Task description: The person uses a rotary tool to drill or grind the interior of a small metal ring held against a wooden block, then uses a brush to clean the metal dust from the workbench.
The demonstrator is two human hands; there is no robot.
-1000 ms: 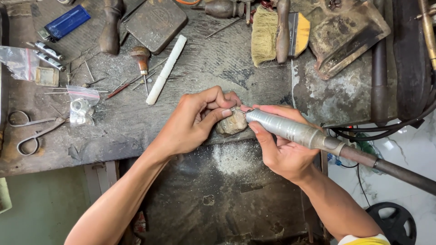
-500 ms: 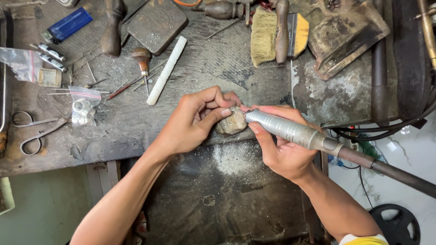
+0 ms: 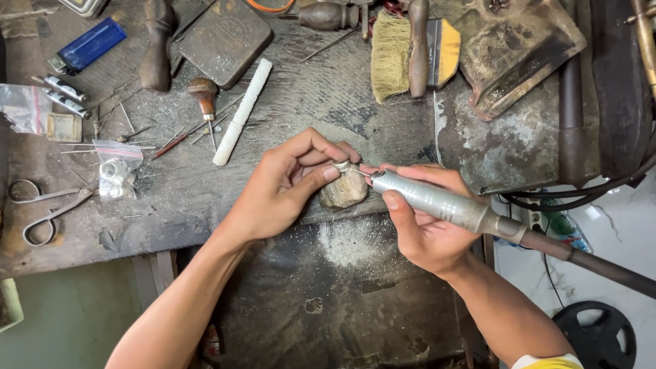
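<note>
Partly hidden, a small ring [image 3: 342, 165] sits between left-hand fingers [image 3: 326, 174].

Two small clear plastic bags lie on the workbench, both left of the white stick [image 3: 242, 111]. One clear bag [image 3: 26, 108] sits far to the stick's left, at the bench edge, flat and slightly crumpled. The other, a small zip bag [image 3: 116, 171], lies below-left of the stick, holding pale, shiny bits.

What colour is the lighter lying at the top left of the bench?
Blue, with a silver metal top: the lighter, seen in the head view.
</note>
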